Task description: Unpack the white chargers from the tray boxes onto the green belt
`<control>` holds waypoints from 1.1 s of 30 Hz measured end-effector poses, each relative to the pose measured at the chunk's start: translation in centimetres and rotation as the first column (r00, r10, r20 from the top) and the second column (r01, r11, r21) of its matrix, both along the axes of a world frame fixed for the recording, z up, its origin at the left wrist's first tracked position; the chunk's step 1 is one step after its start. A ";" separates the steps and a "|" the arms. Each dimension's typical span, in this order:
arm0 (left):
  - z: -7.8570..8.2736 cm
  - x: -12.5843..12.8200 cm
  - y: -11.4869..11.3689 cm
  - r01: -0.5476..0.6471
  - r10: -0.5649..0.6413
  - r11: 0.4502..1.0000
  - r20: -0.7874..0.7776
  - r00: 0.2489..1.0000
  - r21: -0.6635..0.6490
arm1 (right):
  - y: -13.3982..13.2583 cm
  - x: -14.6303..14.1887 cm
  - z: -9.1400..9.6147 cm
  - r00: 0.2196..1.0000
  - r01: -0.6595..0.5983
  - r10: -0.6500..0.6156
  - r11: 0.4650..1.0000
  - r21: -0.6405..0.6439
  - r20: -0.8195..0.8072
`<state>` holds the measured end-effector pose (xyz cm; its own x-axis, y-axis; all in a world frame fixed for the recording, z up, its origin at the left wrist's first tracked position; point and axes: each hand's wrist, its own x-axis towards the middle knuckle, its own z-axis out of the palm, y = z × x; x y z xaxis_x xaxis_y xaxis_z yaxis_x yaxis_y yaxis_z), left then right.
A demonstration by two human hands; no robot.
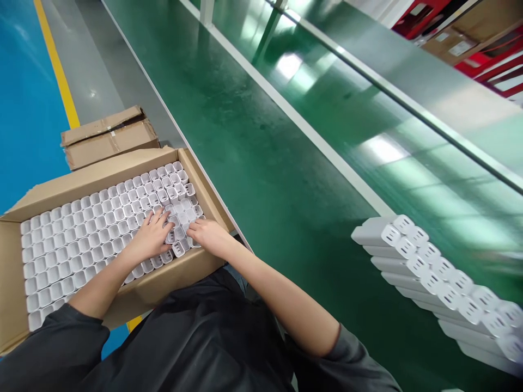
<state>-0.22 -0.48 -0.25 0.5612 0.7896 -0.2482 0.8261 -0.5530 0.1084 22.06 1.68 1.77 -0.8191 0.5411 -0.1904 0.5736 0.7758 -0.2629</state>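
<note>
A cardboard box (87,166) at the left holds rows of white plastic housings (84,234), most with their hollow ends up. Near the box's right end, several stand with their slotted ends up, like the slotted housing (178,249). My left hand (152,235) lies over the rows there, its fingers spread and touching the tops. Close by on its right, my right hand (206,235) has its fingers drawn together on a housing at the edge of a lower patch of pale housings (182,209). The right fingertips are partly hidden.
A long green work surface (245,147) runs beside the box, with a pale rail (310,128) along it. Stacked white slotted housings (433,272) lie on it at the right. A closed carton (110,139) sits beyond the box. Red racks with cartons (461,41) stand far right.
</note>
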 end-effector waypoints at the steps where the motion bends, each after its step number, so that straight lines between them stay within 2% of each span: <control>1: 0.1 0.1 0.0 0.031 -0.030 0.999 0.016 0.999 -0.023 | 0.2 -0.5 -0.4 1.000 -0.009 0.008 1.000 -0.030 -0.016; 4: 0.2 0.3 0.1 0.127 -0.120 0.983 0.058 0.991 -0.130 | 0.6 -1.4 -1.6 0.996 0.012 -0.027 0.986 -0.166 -0.084; 7: -0.1 0.4 0.3 0.146 -0.133 0.972 0.082 0.988 -0.183 | 0.8 -1.3 -2.4 0.975 0.186 -0.214 0.931 -0.313 -0.057; 9: -0.3 0.4 0.6 0.149 -0.131 0.971 0.108 0.986 -0.188 | 0.8 -1.1 -2.7 0.955 0.281 -0.297 0.890 -0.360 0.011; 15: -0.5 0.5 1.0 0.155 -0.134 0.965 0.112 0.985 -0.212 | 0.8 -1.1 -2.6 0.951 0.306 -0.298 0.871 -0.383 0.083; 22: -0.7 0.3 0.8 0.140 -0.111 0.975 0.171 0.979 -0.173 | 0.6 -1.2 -2.3 0.962 0.271 -0.250 0.874 -0.404 0.105; 25: -1.0 0.7 0.4 0.154 -0.118 0.972 0.197 0.973 -0.177 | 0.7 -1.0 -1.4 0.956 0.291 -0.281 0.874 -0.390 0.083; 27: -1.1 1.0 0.1 0.161 -0.124 0.971 0.204 0.971 -0.177 | 0.9 -0.2 -0.1 0.939 0.317 -0.344 0.869 -0.380 -0.005; 29: -1.2 1.2 0.1 0.171 -0.129 0.966 0.211 0.969 -0.196 | 0.9 1.2 1.6 0.863 0.363 -0.465 0.844 -0.396 -0.200; 31: -1.2 1.4 0.2 0.169 -0.119 0.958 0.215 0.969 -0.232 | 0.7 3.1 3.6 0.710 0.413 -0.570 0.812 -0.412 -0.413; 33: -1.1 1.5 0.5 0.162 -0.105 0.952 0.219 0.970 -0.260 | 0.1 5.6 5.4 0.600 0.465 -0.592 0.805 -0.368 -0.538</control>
